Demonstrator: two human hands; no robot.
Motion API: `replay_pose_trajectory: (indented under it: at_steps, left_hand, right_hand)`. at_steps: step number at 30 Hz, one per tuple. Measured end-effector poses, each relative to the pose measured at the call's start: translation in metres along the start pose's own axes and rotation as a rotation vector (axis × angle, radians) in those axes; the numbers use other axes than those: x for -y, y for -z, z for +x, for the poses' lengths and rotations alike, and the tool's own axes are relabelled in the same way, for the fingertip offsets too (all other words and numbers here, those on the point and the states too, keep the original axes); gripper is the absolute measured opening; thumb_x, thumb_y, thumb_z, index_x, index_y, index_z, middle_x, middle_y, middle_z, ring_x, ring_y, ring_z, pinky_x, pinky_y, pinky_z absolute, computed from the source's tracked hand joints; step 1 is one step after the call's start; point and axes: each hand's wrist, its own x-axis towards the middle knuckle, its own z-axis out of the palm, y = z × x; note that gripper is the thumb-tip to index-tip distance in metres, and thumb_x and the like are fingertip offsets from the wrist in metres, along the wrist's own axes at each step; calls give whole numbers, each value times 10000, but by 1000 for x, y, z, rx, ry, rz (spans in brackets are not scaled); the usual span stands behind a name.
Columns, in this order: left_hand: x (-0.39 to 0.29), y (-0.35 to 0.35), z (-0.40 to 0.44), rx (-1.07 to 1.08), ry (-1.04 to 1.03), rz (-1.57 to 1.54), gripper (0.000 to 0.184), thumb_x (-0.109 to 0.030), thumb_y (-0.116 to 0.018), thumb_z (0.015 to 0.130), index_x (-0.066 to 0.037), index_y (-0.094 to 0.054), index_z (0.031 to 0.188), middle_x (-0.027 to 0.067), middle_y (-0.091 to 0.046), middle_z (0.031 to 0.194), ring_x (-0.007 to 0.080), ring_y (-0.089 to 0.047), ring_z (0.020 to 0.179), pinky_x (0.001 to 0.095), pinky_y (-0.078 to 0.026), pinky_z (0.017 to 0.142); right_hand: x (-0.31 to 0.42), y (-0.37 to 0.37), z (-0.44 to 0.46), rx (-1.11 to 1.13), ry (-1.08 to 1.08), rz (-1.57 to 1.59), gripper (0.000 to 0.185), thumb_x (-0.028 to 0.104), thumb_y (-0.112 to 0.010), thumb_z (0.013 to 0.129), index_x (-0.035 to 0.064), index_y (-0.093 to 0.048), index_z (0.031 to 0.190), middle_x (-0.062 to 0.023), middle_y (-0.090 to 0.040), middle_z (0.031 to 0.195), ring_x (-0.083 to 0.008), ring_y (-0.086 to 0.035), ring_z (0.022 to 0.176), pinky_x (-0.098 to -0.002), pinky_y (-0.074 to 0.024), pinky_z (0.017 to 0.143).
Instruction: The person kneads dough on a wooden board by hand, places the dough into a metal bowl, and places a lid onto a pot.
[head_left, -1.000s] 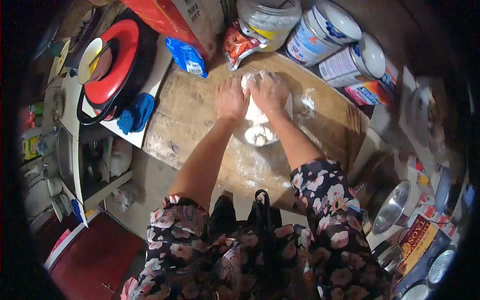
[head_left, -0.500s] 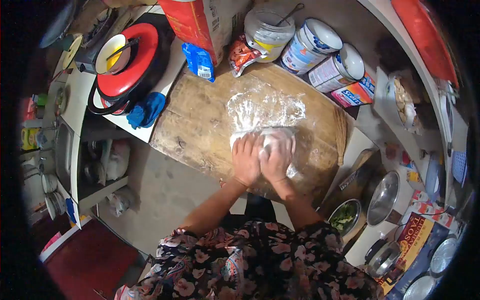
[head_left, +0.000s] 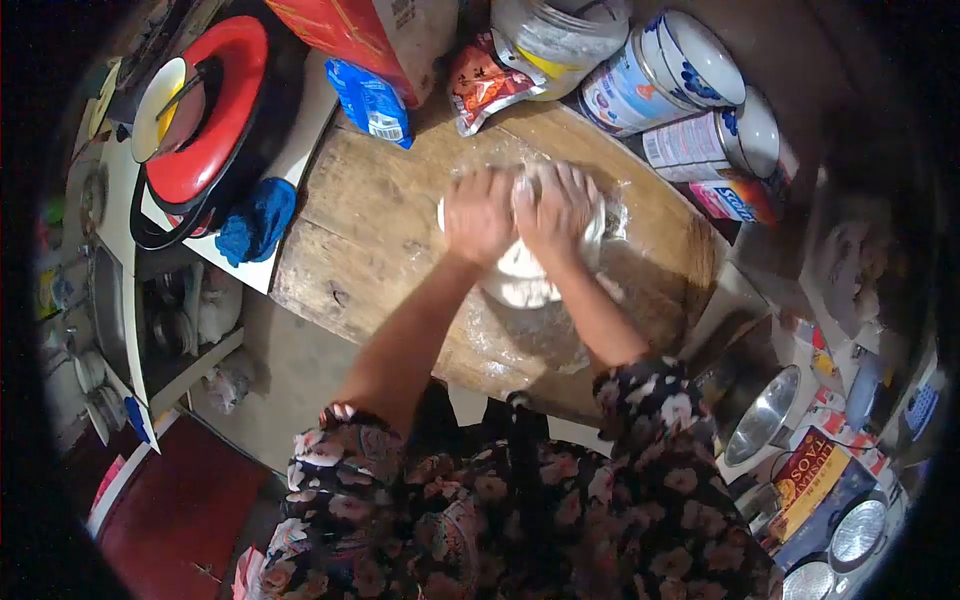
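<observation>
A lump of white dough [head_left: 525,290] lies on a floured wooden board [head_left: 370,225]. My left hand [head_left: 480,215] presses on its far left part, fingers bent over it and slightly blurred. Right beside it, my right hand [head_left: 555,208] bears down on the far right part, fingers curled over the dough. Both arms are stretched forward. Under the palms, much of the dough is hidden; its near edge bulges out toward me. Loose flour dusts the wood around it.
Along the board's far edge stand a blue packet [head_left: 370,105], a red snack bag [head_left: 490,80], a big jar [head_left: 560,45] and cans topped with bowls [head_left: 695,60]. At left, a bowl [head_left: 165,110] sits on a red lid [head_left: 225,75], near a blue cloth [head_left: 255,220].
Both hands have moved forward, away from my body, onto the far side of the dough. The dough now shows nearer to me below the palms. The camera view has shifted too.
</observation>
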Motion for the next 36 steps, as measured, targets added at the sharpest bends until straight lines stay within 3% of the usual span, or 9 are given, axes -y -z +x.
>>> replay_pose_trajectory:
  at_steps: [6,9,11,13,15,17,20,24,36]
  left_hand:
    - [8,-6,32,216,200,2,355,-331,-542,824,-71,-555,1065,200,-591,1035,372,-576,976,480,-458,838]
    - [17,1,28,124,-16,-93,421,-407,-525,834,-72,-545,1088,216,-605,1030,410,-579,967,500,-455,845]
    - [-1,35,27,496,204,-197,453,-433,-475,844,-49,-560,1068,209,-631,963,394,-609,911,482,-458,854]
    - [-41,48,-7,508,242,2,464,-428,-480,850,-55,-565,1113,226,-636,899,400,-617,882,495,-462,823]
    - [-57,49,-52,452,53,87,497,-430,-517,825,-61,-558,1156,208,-628,1010,368,-601,956,484,-437,858]
    - [-68,45,-94,44,-115,-42,495,-366,-548,797,-66,-545,1191,177,-577,1154,332,-543,1068,472,-379,936]
    - [-65,24,-131,-27,-118,-35,481,-250,-518,811,-100,-515,1268,140,-504,1285,317,-461,1178,500,-277,1021]
    - [-56,11,-137,-52,-191,-40,440,-265,-488,830,-149,-544,1251,104,-479,1344,296,-448,1216,508,-252,1039]
    - [-31,-16,10,42,-38,40,499,-290,-607,727,-134,-520,1193,109,-567,1110,287,-523,1038,451,-378,928]
  right_hand:
    - [4,-4,36,295,-115,-146,305,379,-568,809,80,-626,824,-142,-626,904,-321,-573,934,-466,-414,795]
    - [4,3,1,-48,-77,110,331,405,-570,815,79,-623,803,-144,-622,895,-329,-570,913,-463,-422,780]
    - [8,36,-32,-26,40,332,264,328,-624,798,65,-612,789,-142,-608,861,-340,-560,873,-452,-417,776]
    - [23,74,-70,-21,51,420,194,243,-649,781,54,-603,786,-146,-594,832,-349,-554,843,-454,-413,767]
    - [39,97,-99,-73,-114,416,139,178,-631,780,45,-593,791,-148,-588,798,-353,-548,783,-450,-412,741]
    - [42,103,-120,-65,-349,401,183,202,-606,791,40,-594,875,-155,-599,922,-358,-546,905,-469,-399,843]
    - [44,94,-123,-115,1,23,345,314,-544,832,34,-582,1029,-166,-560,1135,-376,-486,1102,-525,-305,985]
    - [24,67,-147,-95,-41,44,543,447,-418,871,27,-536,1195,-179,-478,1293,-388,-388,1245,-558,-169,1065]
    - [-37,19,-3,-36,-21,-51,320,299,-471,822,94,-631,1008,-118,-618,959,-314,-548,929,-459,-356,896]
